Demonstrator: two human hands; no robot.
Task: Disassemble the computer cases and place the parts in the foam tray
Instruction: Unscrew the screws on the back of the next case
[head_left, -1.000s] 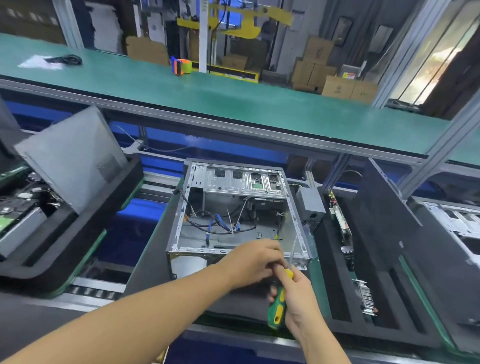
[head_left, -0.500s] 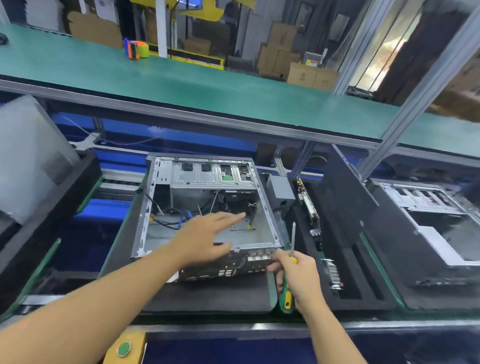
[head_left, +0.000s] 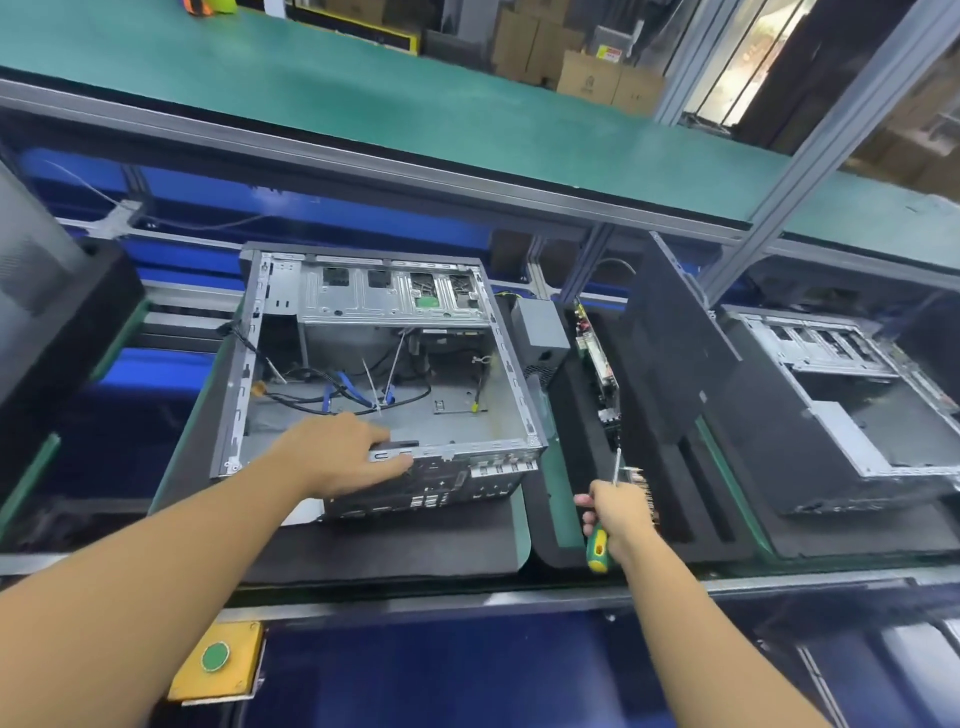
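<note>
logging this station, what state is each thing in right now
computer case: lying on its side, side panel off, cables loose inside
left hand: grips the case's near rim
right hand: grips the screwdriver
screwdriver: held, tip up, over the foam tray
power supply: out of the case, in the tray
circuit board: on edge in a tray slot
second case: open, at the right

A factory line. Open cases (head_left: 452, 415) sit in a row on foam trays (head_left: 389, 545). Cartons (head_left: 587, 78) stand behind a green shelf (head_left: 311, 88)
</note>
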